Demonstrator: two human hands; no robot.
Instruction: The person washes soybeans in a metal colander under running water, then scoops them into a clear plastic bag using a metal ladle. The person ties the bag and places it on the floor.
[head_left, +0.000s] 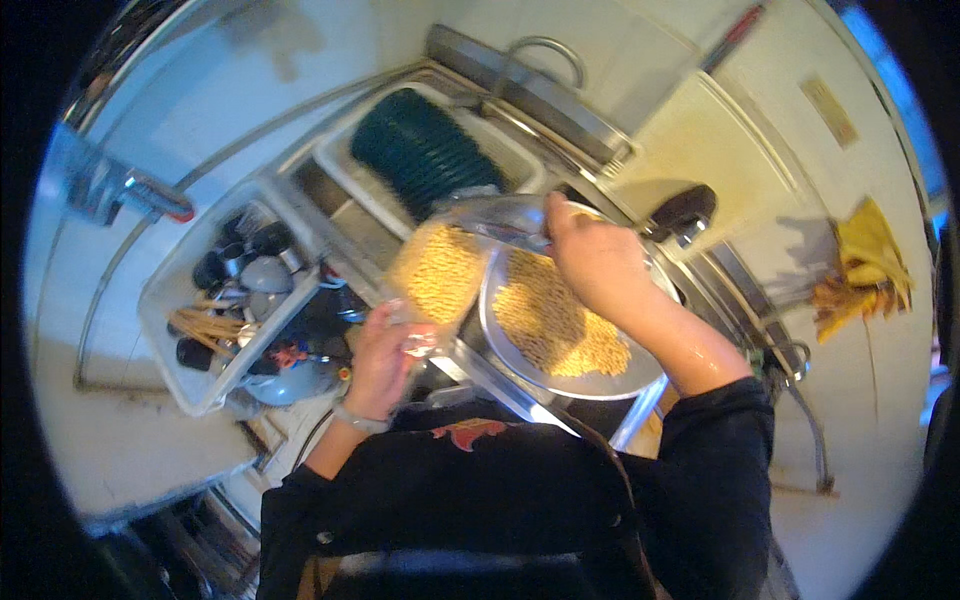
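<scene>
A clear plastic container (439, 277), possibly a bag, holds pale yellow beans and tilts above the left rim of a round metal bowl. From below, my left hand (379, 367) supports it, fingers against its lower side. My right hand (600, 262) is closed on its clear upper end over the bowl; the fingertips are partly hidden. More yellow beans (562, 319) are heaped inside the metal bowl (536, 382). My right forearm covers part of the bowl's right side.
Behind the container, a white tub (330, 161) holds a stack of dark green plates (427, 146). On the left is a white plastic basket (169, 379) with utensils and wooden sticks (206, 330). A metal faucet (551, 49) stands behind. Yellow cloth or gloves (862, 270) hang at right.
</scene>
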